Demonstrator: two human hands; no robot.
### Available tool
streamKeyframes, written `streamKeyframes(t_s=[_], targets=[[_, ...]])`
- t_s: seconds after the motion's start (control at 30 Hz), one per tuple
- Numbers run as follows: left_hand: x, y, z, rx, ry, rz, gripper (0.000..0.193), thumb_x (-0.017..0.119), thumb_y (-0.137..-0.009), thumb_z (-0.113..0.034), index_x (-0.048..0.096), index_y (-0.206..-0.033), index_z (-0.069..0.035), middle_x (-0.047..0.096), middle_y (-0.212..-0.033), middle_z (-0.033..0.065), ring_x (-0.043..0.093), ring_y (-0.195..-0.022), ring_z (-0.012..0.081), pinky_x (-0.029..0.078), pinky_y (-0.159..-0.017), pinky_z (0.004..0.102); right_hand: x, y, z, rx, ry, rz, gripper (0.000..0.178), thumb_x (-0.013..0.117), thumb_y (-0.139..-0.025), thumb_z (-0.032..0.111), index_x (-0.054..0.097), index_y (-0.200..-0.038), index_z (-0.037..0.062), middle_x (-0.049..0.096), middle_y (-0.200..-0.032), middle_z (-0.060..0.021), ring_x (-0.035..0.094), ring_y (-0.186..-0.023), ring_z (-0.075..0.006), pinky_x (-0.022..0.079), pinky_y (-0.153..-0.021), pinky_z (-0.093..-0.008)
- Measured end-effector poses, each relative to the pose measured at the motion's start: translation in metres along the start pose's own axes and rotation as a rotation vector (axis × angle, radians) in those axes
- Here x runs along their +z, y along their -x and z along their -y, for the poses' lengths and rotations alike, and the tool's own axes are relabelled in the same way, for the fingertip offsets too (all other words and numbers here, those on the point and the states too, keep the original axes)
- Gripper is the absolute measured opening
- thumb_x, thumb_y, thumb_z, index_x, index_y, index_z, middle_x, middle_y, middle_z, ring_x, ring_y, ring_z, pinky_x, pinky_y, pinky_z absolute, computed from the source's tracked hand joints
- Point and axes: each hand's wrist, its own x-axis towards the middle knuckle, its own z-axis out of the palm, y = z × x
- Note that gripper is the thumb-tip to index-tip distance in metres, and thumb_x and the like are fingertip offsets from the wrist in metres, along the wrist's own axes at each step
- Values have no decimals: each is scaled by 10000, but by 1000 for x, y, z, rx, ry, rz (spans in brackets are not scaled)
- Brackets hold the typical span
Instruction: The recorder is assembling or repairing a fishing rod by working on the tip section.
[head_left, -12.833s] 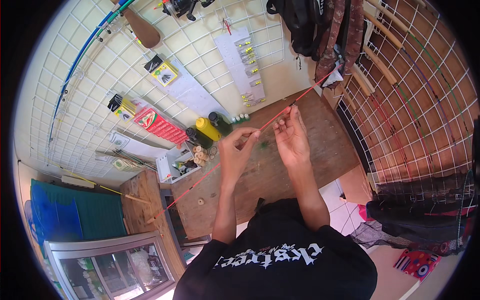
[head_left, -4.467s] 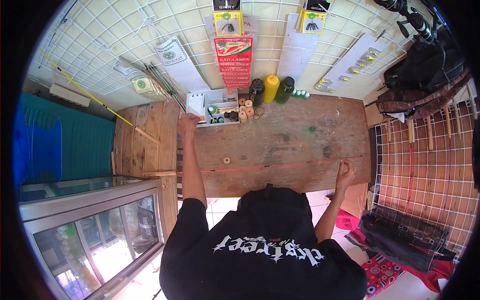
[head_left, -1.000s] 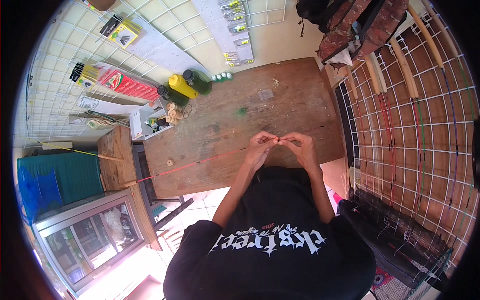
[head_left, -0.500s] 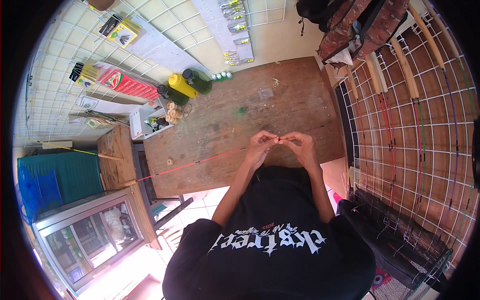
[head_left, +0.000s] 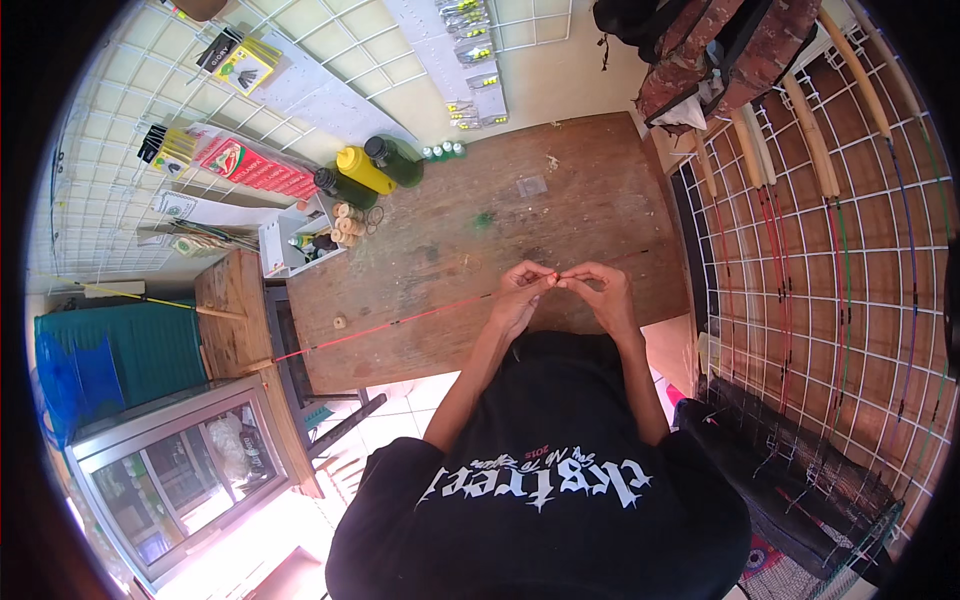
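Note:
A thin red fishing rod (head_left: 430, 313) with black bands runs across the wooden table (head_left: 440, 240), slanting up from the left. Its dark tip end shows past my fingers on the right. My left hand (head_left: 522, 290) pinches the rod between thumb and fingertips. Close beside it, my right hand (head_left: 601, 291) is closed in a pinch at the same spot, the fingertips of both nearly touching. A small red and dark bit shows between them; its detail is too small to tell.
Bottles, including a yellow squeeze bottle (head_left: 365, 170), stand at the back left near cork rings (head_left: 347, 224) and a white box (head_left: 285, 245). A lone cork ring (head_left: 340, 322) lies left. More rods (head_left: 775, 250) hang on the right-hand grid. A camouflage bag (head_left: 705, 70) hangs back right.
Almost nothing differs. My fingertips have shifted very slightly at the rod; both arms and the rod stay in place.

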Motion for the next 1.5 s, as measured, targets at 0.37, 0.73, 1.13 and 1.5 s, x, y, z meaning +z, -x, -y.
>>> streamKeyframes(t_s=[0.37, 0.73, 1.13, 1.5], targets=[[-1, 0, 1, -9, -9, -12, 115, 685, -800, 5, 617, -886, -29, 638, -860, 54, 593, -798, 97, 476, -718, 211, 0, 1, 3, 0, 4, -4, 116, 713, -761, 66, 683, -835, -18, 692, -783, -95, 663, -749, -140, 487, -691, -261], [2, 1, -1, -6, -26, -21, 114, 688, -798, 2, 618, -881, -32, 641, -859, 57, 598, -807, 101, 476, -723, 215, 0, 0, 0, -9, 6, 4, 125, 714, -765, 76, 682, -840, -18, 692, -791, -101, 670, -758, -152, 492, -696, -264], [6, 0, -13, 36, -478, -18, 126, 705, -826, -154, 686, -884, -43, 639, -711, -11, 457, -568, 17, 316, -493, 180, -5, 1, -12, 45, 6, -9, 178, 723, -763, 117, 682, -881, -10, 698, -797, -98, 673, -767, -151, 486, -706, -271], [28, -7, -27, 12, -609, 5, 141, 706, -820, -149, 673, -865, -20, 606, -694, -20, 478, -574, 7, 309, -461, 169, -11, 3, -4, 35, 46, 20, 226, 723, -766, 121, 635, -929, -9, 691, -825, -100, 680, -784, -174, 485, -725, -286]])
